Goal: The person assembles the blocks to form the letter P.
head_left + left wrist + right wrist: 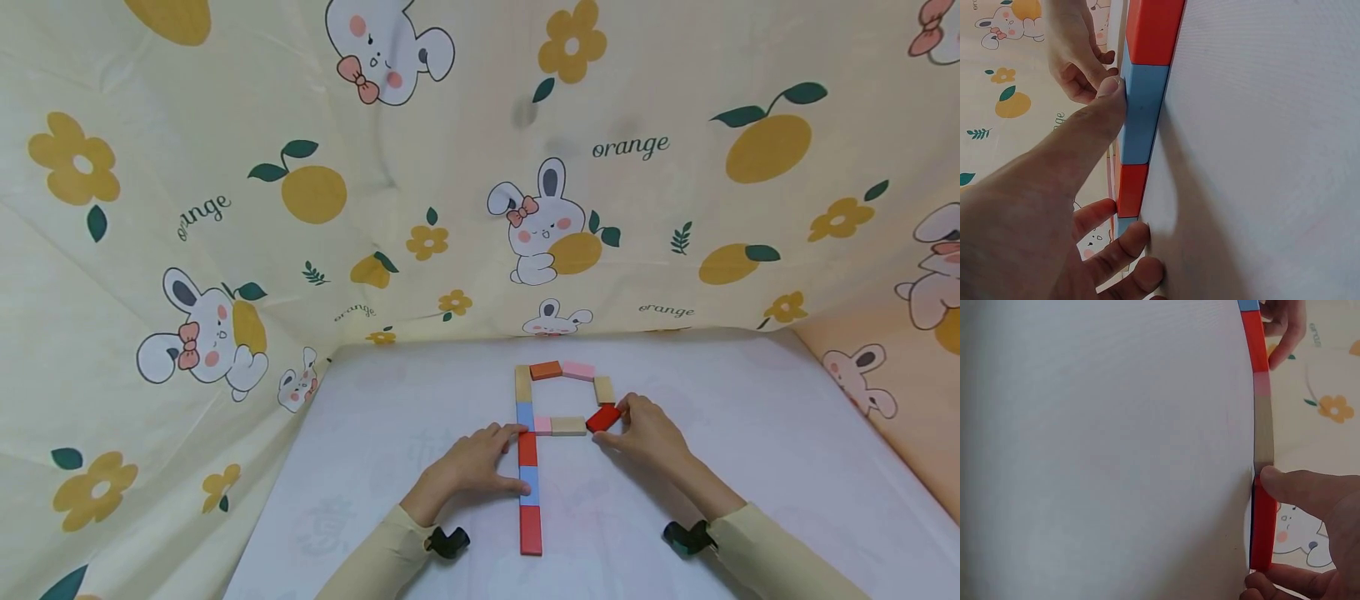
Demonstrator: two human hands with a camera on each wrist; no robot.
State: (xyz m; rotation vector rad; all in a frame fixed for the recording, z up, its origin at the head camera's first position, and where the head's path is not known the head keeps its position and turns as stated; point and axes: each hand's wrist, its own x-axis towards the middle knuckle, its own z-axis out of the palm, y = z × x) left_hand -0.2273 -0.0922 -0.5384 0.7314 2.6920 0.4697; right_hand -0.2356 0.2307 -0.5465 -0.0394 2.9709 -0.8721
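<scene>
Coloured rectangular blocks lie on the white tabletop in a P-like outline. My right hand (pixel 651 432) pinches a red block (pixel 603 418) between thumb and fingers at the loop's lower right corner. This block sits aslant between a plain wooden block (pixel 568 426) and another wooden block (pixel 603 391). In the right wrist view, the thumb is at the joint between the red block (pixel 1264 525) and its wooden neighbour. My left hand (pixel 476 462) rests beside the upright column, its thumb touching the lower blue block (pixel 529 486) and a fingertip near the upper blue block (pixel 525 414).
A bottom red block (pixel 530 531) ends the column nearest me. Along the loop's top run an orange block (pixel 546 370) and a pink block (pixel 578 370). Behind the table hangs a cream cloth (pixel 450 150) printed with rabbits and oranges. Both wrists carry small black devices (pixel 447 543).
</scene>
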